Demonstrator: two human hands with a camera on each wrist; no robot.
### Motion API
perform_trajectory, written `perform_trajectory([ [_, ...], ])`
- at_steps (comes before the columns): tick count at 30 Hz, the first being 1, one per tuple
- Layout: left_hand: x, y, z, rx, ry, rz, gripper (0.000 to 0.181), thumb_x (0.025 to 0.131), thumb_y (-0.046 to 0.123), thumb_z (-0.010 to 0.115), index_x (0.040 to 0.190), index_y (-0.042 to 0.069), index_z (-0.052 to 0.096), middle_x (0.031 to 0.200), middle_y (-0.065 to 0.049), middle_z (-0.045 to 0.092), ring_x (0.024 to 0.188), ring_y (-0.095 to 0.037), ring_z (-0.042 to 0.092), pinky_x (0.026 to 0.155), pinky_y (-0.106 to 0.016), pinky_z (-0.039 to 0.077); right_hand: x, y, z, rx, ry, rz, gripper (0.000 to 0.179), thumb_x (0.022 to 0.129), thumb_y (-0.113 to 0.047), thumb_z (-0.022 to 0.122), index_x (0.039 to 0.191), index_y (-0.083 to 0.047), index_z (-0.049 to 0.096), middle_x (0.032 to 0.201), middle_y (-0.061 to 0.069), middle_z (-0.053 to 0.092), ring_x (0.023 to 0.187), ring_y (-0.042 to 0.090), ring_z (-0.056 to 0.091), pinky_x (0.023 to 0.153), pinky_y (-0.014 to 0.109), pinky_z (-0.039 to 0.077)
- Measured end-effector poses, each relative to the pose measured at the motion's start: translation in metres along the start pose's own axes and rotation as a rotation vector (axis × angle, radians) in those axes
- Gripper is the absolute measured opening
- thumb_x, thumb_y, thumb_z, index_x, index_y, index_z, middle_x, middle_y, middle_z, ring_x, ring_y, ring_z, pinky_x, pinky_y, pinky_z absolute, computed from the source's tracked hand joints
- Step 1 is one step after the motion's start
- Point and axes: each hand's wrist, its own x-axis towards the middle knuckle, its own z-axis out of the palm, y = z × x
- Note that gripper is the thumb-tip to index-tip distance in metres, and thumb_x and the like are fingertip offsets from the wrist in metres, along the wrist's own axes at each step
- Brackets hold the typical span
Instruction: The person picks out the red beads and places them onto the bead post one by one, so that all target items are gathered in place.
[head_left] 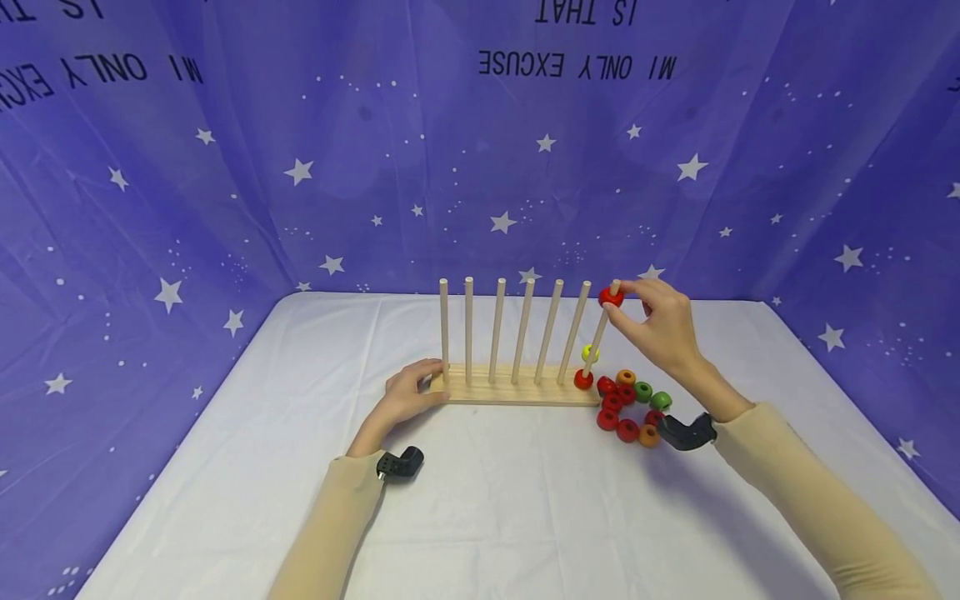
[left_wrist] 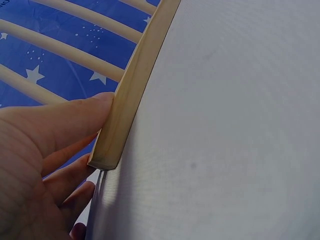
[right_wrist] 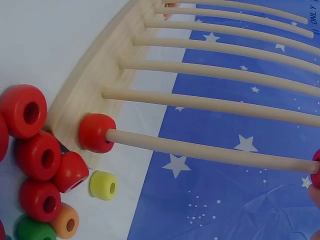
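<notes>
Right hand [head_left: 663, 325] pinches upper red bead [head_left: 610, 298] around top of rightmost peg [head_left: 597, 342] of 7. Left hand [head_left: 408, 392] grips left end of wooden base [head_left: 502, 397]. Lower red bead [right_wrist: 92, 133] sits at rightmost peg's foot. Loose beads [head_left: 627, 430], red, orange and green, lie by base's right end; 1 yellow bead [right_wrist: 101, 186] behind them.

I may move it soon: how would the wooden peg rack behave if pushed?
The wooden peg rack is probably stiff: its pegs look solid. Pushed high, it might tip, since the pegs rise tall above a narrow base. Pushed low, it would likely slide, its base lying flat on cloth.
</notes>
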Motion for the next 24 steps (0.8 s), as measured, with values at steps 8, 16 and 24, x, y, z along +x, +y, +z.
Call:
perform_trajectory([
  [8,-0.001,-0.001,0.000,-0.001,0.006,0.004,0.052,0.080,0.024,0.070,0.127,0.007,0.057,0.140,-0.014,0.051,0.130,-0.037,0.046,0.101,-0.058,0.025,-0.004,0.003,0.004,0.006,0.003,0.001,0.022,0.074,-0.011,0.075,0.094,-0.001,0.071,0.083,0.016,0.071,0.058,0.008,0.032,0.053,0.018,0.025],
  [16,-0.001,0.000,0.001,-0.015,0.002,0.015,0.052,0.080,0.023,0.070,0.127,0.007,0.057,0.139,-0.014,0.051,0.128,-0.038,0.048,0.102,-0.059,0.023,-0.009,0.003,0.007,-0.017,-0.028,0.006,0.020,0.075,-0.014,0.075,0.091,-0.003,0.071,0.081,0.013,0.072,0.058,0.010,0.034,0.053,0.021,0.025],
  [24,-0.001,0.000,0.001,-0.015,-0.003,0.012,0.051,0.080,0.023,0.070,0.128,0.007,0.057,0.140,-0.014,0.051,0.129,-0.038,0.047,0.103,-0.059,0.022,-0.013,0.005,0.009,-0.031,-0.061,-0.011,0.018,0.074,-0.015,0.077,0.088,-0.006,0.070,0.079,0.010,0.071,0.057,0.009,0.030,0.051,0.022,0.024],
])
